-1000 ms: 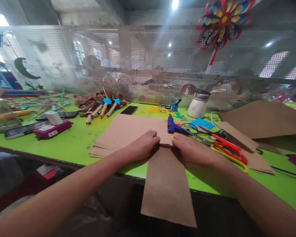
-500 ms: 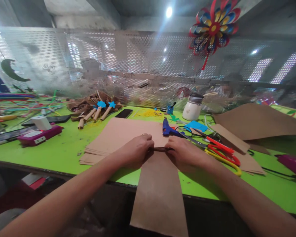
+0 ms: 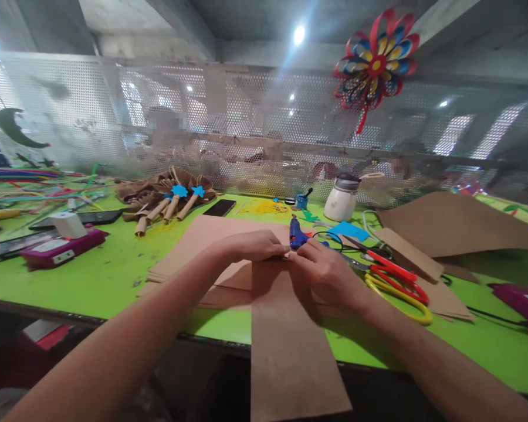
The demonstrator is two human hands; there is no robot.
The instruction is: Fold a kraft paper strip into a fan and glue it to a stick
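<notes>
A long strip of brown paper (image 3: 286,340) hangs over the table's front edge toward me. At its far end, my left hand (image 3: 261,245) presses along a narrow folded edge, fingers together. My right hand (image 3: 323,269) pinches the same folded end from the right, its fingertips close to the left ones. Under both hands lies a stack of brown paper sheets (image 3: 193,252). Just beyond my right hand rests a blue glue gun (image 3: 297,233). Scissors with red handles (image 3: 396,272) and scissors with yellow handles (image 3: 398,299) lie right of that hand.
Paper fans with rolled handles (image 3: 171,205), a phone (image 3: 220,207) and a white jug (image 3: 341,199) stand along the back. A purple power strip (image 3: 64,247) sits left. Large brown paper (image 3: 457,225) curls up at right, and a paper flower (image 3: 376,64) hangs above.
My hands have come closer together at the strip's far end. The left hand has moved right and flattened over the fold. The strip's near end has swung slightly right.
</notes>
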